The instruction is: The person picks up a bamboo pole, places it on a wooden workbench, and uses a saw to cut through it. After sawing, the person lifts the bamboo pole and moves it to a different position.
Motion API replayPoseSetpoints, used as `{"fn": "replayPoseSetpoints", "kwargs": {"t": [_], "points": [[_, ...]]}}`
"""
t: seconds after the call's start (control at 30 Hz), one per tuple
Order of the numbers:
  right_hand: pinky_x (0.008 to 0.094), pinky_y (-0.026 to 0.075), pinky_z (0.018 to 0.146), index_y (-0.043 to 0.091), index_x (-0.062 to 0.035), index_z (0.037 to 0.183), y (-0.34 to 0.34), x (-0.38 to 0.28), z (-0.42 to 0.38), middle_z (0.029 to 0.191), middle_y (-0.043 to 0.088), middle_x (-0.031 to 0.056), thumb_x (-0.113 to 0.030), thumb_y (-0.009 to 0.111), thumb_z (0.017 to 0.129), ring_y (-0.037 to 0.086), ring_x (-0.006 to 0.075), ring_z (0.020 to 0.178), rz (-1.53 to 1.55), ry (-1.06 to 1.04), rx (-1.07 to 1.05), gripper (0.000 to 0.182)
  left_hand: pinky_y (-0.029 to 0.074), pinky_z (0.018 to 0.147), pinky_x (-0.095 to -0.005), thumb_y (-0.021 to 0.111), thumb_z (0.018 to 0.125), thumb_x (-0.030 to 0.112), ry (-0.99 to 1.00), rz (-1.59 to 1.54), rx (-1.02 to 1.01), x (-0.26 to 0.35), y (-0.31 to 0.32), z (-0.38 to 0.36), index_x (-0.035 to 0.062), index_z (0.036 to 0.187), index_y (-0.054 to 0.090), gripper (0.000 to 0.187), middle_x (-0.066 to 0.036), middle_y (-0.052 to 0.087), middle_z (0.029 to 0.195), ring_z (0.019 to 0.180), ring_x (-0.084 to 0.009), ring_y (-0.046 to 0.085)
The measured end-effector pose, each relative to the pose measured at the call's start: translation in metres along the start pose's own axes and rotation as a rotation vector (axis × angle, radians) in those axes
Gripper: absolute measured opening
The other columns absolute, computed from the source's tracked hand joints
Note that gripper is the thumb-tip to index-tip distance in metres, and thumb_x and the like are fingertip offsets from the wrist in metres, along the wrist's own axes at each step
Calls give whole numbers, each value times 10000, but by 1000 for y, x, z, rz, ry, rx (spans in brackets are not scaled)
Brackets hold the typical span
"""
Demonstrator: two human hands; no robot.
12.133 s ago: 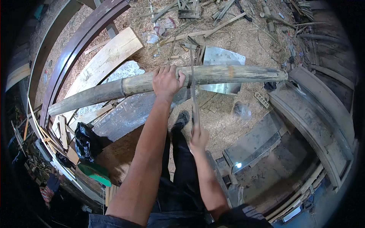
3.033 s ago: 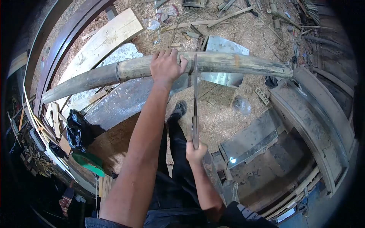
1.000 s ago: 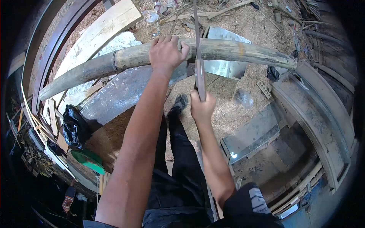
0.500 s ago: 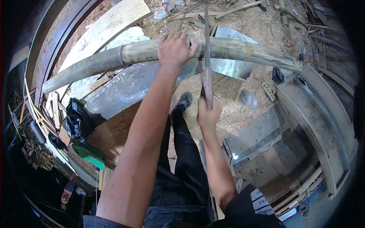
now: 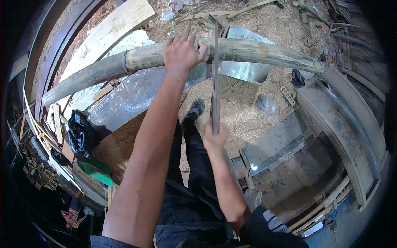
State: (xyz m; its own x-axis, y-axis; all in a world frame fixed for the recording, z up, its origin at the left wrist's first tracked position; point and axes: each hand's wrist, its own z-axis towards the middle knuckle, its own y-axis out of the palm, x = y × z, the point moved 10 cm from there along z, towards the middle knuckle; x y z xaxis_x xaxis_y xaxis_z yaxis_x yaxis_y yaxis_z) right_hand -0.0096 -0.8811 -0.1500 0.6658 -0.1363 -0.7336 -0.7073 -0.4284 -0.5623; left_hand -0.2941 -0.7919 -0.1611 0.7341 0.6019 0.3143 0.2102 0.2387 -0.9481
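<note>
A thick bamboo pole [image 5: 248, 50] runs across the view from left to right, with a dark node ring left of my hand. My left hand [image 5: 180, 54] is wrapped over its top near the middle, thumb pointing right. Just right of that thumb, a saw [image 5: 215, 91] lies across the bamboo, its long thin blade seen edge-on. The saw's near end is in my closed right hand [image 5: 216, 138], which is slightly blurred. Whether the blade has cut into the bamboo cannot be seen from above.
Sawdust covers the floor around my shoe [image 5: 196, 108]. Metal sheets [image 5: 244, 70] and pale boards [image 5: 111, 29] lie beyond and under the bamboo. A black plastic bag [image 5: 78, 132] and a green basin [image 5: 95, 171] are at left. A large wooden frame [image 5: 343, 136] stands at right. Another person [image 5: 73, 215] is at lower left.
My right hand has pulled the saw back toward my body, so its far end has come nearer the bamboo. My left hand keeps its grip. The whole view has shifted slightly.
</note>
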Motion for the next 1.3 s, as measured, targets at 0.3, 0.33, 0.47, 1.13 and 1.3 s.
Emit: {"fn": "replayPoseSetpoints", "kwargs": {"t": [0.3,0.33,0.47,1.13,1.3], "points": [[356,401,495,574,19,666,12,-50,78,519,492,79,-167,623,875,502,120,506,130,-37,-18,284,487,966,-446,542,895,362,-4,7,-36,2,-4,-4,109,1021,750,351,-125,738,989,993,-274,689],[375,400,491,560,19,648,11,-44,75,517,471,106,-184,641,863,514,140,492,143,-7,-27,306,489,961,-444,543,895,362,2,13,-41,3,-3,-1,108,1020,750,351,-122,739,985,988,-275,690],[376,434,502,608,19,665,-15,9,-24,516,504,152,-210,663,858,565,187,470,15,16,-8,305,476,970,-435,521,900,383,7,4,-35,3,0,-2,91,1004,745,382,-130,736,998,979,-283,693],[376,399,475,561,18,625,7,-38,72,499,448,99,-213,685,849,501,130,477,111,-36,-14,345,455,1025,-452,521,914,402,-24,28,-109,-3,6,0,122,1118,726,403,-130,726,1116,1061,-287,680],[384,417,493,594,21,648,-6,-11,26,509,469,111,-198,675,837,525,125,494,97,7,-4,300,458,1025,-442,540,906,389,-24,21,-123,1,0,2,124,1110,734,387,-120,729,1108,1068,-283,676]]}}
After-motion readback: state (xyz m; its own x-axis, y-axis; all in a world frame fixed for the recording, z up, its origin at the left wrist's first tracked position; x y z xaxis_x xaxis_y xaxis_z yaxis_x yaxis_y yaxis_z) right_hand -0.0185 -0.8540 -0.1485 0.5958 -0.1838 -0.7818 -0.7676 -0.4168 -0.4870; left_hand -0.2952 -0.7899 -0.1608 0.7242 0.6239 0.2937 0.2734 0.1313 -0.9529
